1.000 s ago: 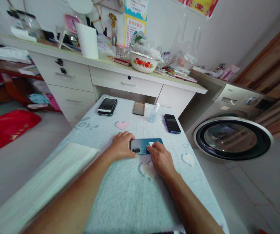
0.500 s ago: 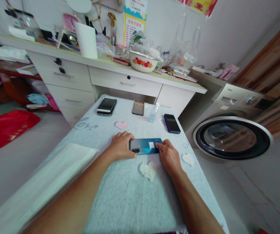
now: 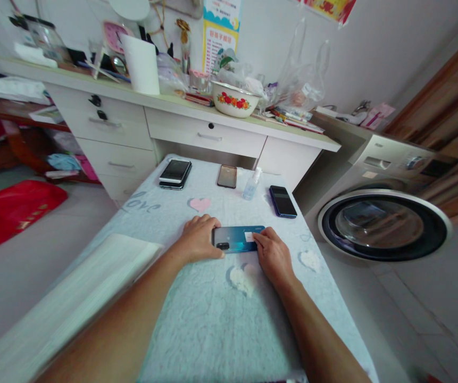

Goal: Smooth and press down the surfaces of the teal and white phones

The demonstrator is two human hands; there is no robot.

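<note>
A blue-grey smartphone [image 3: 234,246] lies back up on the covered table, its camera bump at the left end. My left hand [image 3: 200,238] is closed around that left end, thumb at the near edge and fingers at the far side. A small white sticker [image 3: 248,236] is on the phone's back, toward the right. My right hand [image 3: 272,252] has its fingertips pinched together at the sticker's right edge, covering part of it. The underside of the phone is hidden.
Behind are stacked phones [image 3: 175,173], a clear phone case [image 3: 227,176], a small spray bottle [image 3: 251,184] and a dark phone [image 3: 282,201]. A white desk [image 3: 208,127] stands beyond the table [image 3: 213,319]. To the right is a washing machine [image 3: 376,159] with its round door.
My right fingertips have shifted slightly left and now cover more of the sticker's right edge. My left hand keeps its hold, and the phone stays in place.
</note>
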